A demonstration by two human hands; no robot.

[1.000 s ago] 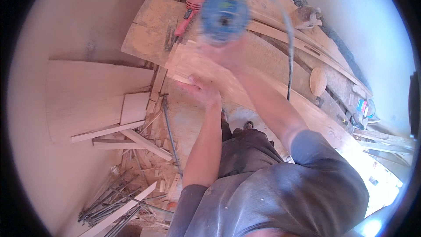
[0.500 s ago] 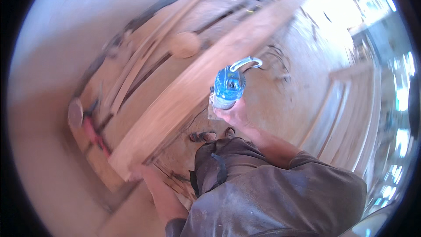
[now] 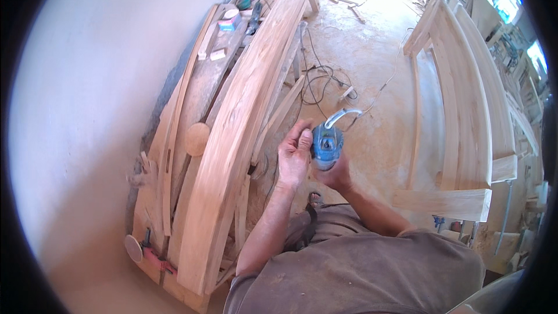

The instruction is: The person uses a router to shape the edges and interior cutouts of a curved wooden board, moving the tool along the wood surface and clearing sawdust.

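Note:
A blue trim router (image 3: 327,144) is held upright in front of my body, beside the long beam. My right hand (image 3: 336,175) is wrapped round its lower part from the right and below. Against the router's left side, my left hand (image 3: 295,152) has its thumb and fingers bent close together; its fingertips are partly hidden. From the router's top curves a pale cord end (image 3: 343,115). To the left lies a long, thick wooden beam (image 3: 238,104) with visible grain, running away from me. The router's base is hidden by my hands.
A red angle grinder (image 3: 154,257) with a round disc lies at the near left. On planks by the wall are a small box (image 3: 229,21) and a round wooden disc (image 3: 197,139). Black cables (image 3: 319,84) coil on the floor. A wooden frame (image 3: 459,104) stands right.
My left hand has left the beam's near end and come up to the router. The router has moved slightly right and down in view, while the view itself has turned.

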